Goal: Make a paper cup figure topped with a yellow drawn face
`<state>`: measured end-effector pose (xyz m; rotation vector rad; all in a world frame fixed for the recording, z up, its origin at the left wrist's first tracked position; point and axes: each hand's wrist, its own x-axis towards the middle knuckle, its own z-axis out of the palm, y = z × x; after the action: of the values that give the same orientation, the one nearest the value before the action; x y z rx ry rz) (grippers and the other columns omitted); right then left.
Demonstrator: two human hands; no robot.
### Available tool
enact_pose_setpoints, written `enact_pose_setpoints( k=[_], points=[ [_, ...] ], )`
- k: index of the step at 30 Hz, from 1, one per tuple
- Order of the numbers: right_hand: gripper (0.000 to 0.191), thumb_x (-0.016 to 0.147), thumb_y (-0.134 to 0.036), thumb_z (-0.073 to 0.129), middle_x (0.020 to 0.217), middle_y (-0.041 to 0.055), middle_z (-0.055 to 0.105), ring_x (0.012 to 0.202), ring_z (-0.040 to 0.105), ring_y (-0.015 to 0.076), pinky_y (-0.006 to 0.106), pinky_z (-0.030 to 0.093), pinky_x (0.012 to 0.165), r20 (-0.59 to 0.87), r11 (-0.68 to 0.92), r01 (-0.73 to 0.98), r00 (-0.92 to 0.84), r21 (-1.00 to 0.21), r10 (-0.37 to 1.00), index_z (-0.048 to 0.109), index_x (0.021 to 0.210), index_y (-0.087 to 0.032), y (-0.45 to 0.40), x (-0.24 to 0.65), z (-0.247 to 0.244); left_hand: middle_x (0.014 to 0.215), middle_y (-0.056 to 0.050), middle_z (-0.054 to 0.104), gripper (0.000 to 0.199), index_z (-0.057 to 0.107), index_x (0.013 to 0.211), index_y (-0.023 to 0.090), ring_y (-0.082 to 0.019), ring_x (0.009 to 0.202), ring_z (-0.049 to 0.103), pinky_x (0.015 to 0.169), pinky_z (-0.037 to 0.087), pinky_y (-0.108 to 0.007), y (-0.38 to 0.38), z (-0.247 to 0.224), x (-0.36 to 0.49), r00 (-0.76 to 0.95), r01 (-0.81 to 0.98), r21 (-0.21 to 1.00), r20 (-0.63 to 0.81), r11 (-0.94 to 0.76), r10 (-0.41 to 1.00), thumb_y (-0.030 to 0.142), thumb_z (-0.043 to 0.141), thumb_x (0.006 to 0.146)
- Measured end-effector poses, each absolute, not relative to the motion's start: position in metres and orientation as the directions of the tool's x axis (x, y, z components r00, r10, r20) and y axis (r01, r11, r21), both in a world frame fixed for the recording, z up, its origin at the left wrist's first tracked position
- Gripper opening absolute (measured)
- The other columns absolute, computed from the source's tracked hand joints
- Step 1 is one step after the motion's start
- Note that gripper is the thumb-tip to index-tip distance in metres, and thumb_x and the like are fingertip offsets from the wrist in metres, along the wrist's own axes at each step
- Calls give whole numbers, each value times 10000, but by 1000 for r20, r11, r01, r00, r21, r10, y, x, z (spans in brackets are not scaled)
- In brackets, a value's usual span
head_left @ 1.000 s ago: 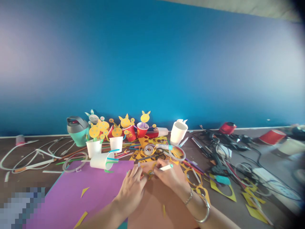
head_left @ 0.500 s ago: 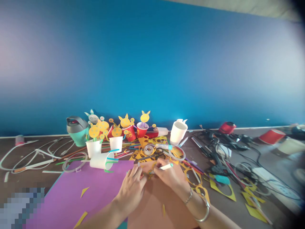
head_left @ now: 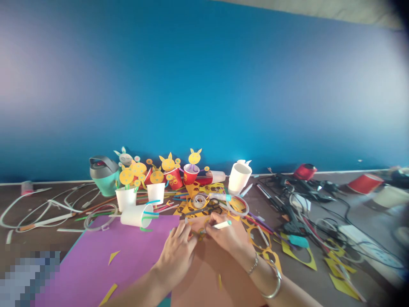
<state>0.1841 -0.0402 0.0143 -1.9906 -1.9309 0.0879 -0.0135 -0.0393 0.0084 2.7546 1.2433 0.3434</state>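
Observation:
My right hand [head_left: 220,228] is closed round a white marker [head_left: 223,224] with a teal end, its tip pointing down and left. Small yellow paper pieces [head_left: 201,233] lie under that tip, partly hidden by the fingers. Close by on the left, my left hand [head_left: 179,245] is bent and closed, fingers together and tips beside those pieces. What it grips, if anything, is hidden. Both hands rest over an orange-brown sheet [head_left: 204,277]; a purple sheet [head_left: 128,251] lies to its left.
Behind the hands stand white cups [head_left: 155,193] and red cups [head_left: 191,175] with yellow paper animal figures. One white cup [head_left: 136,215] lies on its side. Yellow paper offcuts [head_left: 300,253], a glue gun [head_left: 292,217] and tangled cables crowd the right. A teal-grey container [head_left: 105,175] stands back left.
My right hand and the marker have shifted very slightly at the yellow pieces. My left hand stays in place.

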Motion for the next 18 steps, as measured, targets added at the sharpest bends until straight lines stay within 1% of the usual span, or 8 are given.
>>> enact_pose_setpoints(
  k=[6,11,13,15,18],
  points=[
    [121,763,-306,554,559,-40,600,470,452,98,256,177,460,165,-76,956,127,-283,978,616,680,-242,-41,181,19,1206,-84,556,226,645,982,220,-269,1243,429,970,422,-398,-40,7,-14,639,730,174,170,-661,750,100,505,851],
    [142,784,-313,552,573,-39,608,487,454,98,241,221,474,156,-60,948,113,-313,981,629,692,-238,-40,183,12,1207,-83,556,234,645,990,224,-268,1243,422,975,418,-399,-39,6,-14,639,729,178,170,-661,750,101,508,845],
    [168,810,-323,540,577,-41,615,506,480,103,228,259,481,145,-47,931,106,-363,984,633,697,-240,-41,185,12,1201,-82,560,233,644,983,223,-264,1235,428,973,416,-395,-39,7,-14,637,730,183,163,-658,753,98,508,842],
    [220,860,-352,506,604,-38,636,544,526,115,221,314,499,154,-28,893,108,-448,982,642,722,-248,-43,187,16,1191,-81,565,248,642,1007,228,-266,1228,431,963,418,-393,-38,7,-14,642,727,193,150,-659,752,100,514,838],
    [300,946,-419,409,706,-31,691,636,600,138,232,408,560,210,19,814,128,-581,969,664,896,-268,-47,189,24,1172,-74,577,303,632,1061,237,-268,1214,438,951,418,-394,-37,6,-14,647,719,216,138,-661,750,89,524,820]
  ],
)
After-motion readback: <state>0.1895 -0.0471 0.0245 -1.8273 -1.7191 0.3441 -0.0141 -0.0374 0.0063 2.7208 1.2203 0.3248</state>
